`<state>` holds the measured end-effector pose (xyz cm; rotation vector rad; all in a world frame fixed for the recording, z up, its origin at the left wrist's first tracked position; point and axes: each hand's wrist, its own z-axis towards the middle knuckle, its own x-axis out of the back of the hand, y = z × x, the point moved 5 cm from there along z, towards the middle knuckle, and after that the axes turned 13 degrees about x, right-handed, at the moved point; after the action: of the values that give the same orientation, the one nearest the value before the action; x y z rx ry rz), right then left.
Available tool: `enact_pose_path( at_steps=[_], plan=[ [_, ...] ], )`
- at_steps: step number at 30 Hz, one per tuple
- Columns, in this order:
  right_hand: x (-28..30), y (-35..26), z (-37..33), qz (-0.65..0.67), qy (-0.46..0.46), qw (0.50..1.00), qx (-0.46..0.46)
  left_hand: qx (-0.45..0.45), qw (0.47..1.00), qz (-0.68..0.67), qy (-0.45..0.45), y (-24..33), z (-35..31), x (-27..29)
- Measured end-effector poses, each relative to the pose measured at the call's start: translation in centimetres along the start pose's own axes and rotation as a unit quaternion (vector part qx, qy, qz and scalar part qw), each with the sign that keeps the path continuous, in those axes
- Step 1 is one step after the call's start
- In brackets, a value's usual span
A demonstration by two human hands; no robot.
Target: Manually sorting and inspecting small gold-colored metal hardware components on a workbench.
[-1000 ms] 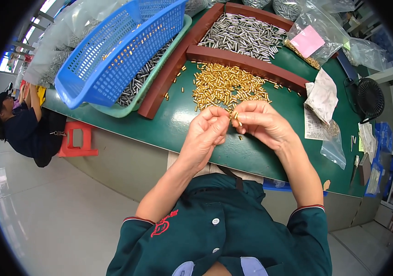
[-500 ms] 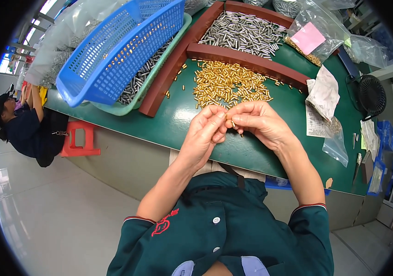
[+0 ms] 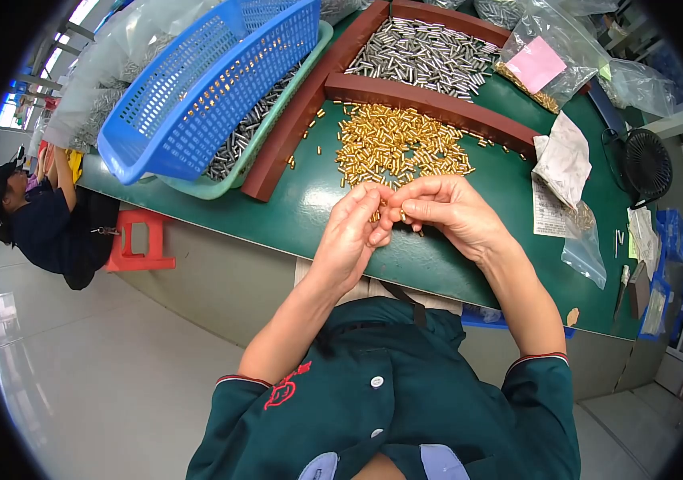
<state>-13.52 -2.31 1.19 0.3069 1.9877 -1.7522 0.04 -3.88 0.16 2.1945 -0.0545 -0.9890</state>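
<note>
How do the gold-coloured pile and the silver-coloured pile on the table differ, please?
The gold pile lies on the near side of the red-brown bar, the silver pile beyond it. The gold pile's pieces look shorter than the silver pile's. Both are loose, shiny heaps on the green table.

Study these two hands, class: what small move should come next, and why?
Perhaps the right hand should firm its pinch on the gold piece: it is small and partly exposed, and the gold pile lies just beyond, where a dropped piece might get lost.
</note>
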Motion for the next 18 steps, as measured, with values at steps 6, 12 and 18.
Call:
enact_pose_path(
  at_steps=[6, 12, 18],
  plan=[
    [-0.3, -1.2, -0.2, -0.056, 0.063, 0.994, 0.067, 0.025, 0.999, -0.025, -0.009, -0.2, 0.0, 0.4],
    [-1.3, -3.4, -0.3, -0.315, 0.052, 0.915, 0.245, 0.085, 0.990, -0.104, -0.050, -1.1, 0.4, -0.2],
    [1.4, -5.1, 0.3, -0.555, 0.111, 0.778, 0.272, 0.071, 0.988, -0.128, -0.050, -1.4, 0.5, 1.0]
  ],
)
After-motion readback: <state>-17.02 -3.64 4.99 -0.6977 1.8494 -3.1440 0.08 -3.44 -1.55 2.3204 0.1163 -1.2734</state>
